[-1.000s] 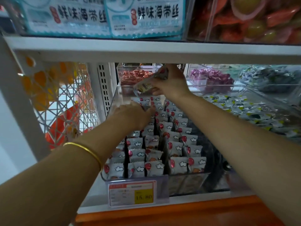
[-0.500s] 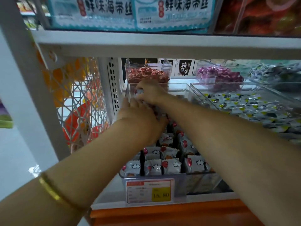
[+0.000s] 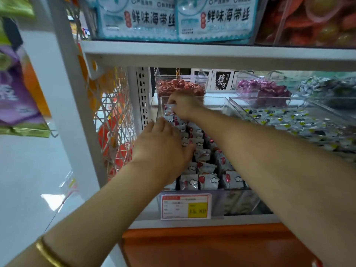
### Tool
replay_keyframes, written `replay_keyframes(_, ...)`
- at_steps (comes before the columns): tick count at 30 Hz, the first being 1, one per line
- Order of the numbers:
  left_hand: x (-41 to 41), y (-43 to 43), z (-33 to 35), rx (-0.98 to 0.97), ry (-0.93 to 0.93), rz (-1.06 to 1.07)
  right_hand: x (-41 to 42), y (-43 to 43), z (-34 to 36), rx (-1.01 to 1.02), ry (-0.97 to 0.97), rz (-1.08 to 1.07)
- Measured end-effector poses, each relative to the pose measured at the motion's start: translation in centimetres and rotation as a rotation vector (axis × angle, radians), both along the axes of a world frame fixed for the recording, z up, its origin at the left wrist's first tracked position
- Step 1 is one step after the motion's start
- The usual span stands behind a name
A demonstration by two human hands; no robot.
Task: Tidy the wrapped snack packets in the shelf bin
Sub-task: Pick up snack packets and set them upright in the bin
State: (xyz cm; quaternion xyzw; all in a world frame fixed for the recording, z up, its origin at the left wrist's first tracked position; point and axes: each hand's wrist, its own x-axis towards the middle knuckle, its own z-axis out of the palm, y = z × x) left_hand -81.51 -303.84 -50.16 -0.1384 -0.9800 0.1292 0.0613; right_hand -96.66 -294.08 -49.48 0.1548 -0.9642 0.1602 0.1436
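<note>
A clear plastic shelf bin [image 3: 221,102] holds rows of small grey snack packets [image 3: 209,181] printed with white clouds and red dots, standing upright. My left hand [image 3: 163,147] lies flat on the left rows, fingers straight, pressing the packets. My right hand [image 3: 185,106] reaches to the bin's far left corner and pinches one packet [image 3: 169,110] at the back of a row. My forearms hide the middle and right rows.
Behind stand clear tubs of red sweets [image 3: 180,86] and purple sweets [image 3: 264,89]. A bin of green-and-white packets [image 3: 289,120] lies to the right. A price tag [image 3: 185,206] hangs on the bin front. The upper shelf [image 3: 212,53] overhangs closely; a wire rack [image 3: 113,120] stands left.
My right hand came down from under the upper shelf with a packet to the bin's back left corner. My left hand slid a little farther back along the rows.
</note>
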Motion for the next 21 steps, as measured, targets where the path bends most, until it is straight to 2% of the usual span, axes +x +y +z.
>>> replay_keyframes(6, -0.3, -0.7, -1.1, 0.093, 0.109, -0.094, -0.6, -0.7, -1.3, 0.146, -0.043, -0.023)
replay_keyframes(8, -0.4, -0.8, -1.2, 0.101, 0.130, -0.113, -0.5, -0.3, -1.0, 0.037, -0.024, -0.023)
replay_keyframes(11, -0.3, -0.8, -1.3, 0.112, 0.151, -0.124, 0.9, 0.7, 0.4, -0.241, -0.012, -0.027)
replay_keyframes(14, -0.1, -0.8, -1.1, 0.159, 0.158, -0.127, 4.4, 2.1, 1.5, -0.348, -0.004, 0.007)
replay_keyframes(16, 0.2, -0.8, -1.0, 0.301, 0.146, -0.151, 7.8, 3.2, 1.8, -0.400, -0.003, 0.049)
replay_keyframes(19, 1.1, -1.4, -1.3, 0.620, 0.166, -0.212, 13.3, 4.9, 1.6, -0.454, -0.011, 0.087)
replay_keyframes(21, 2.0, -2.2, -1.9, 0.721, 0.211, -0.225, 16.2, 5.6, 1.1, -0.476, -0.037, 0.107)
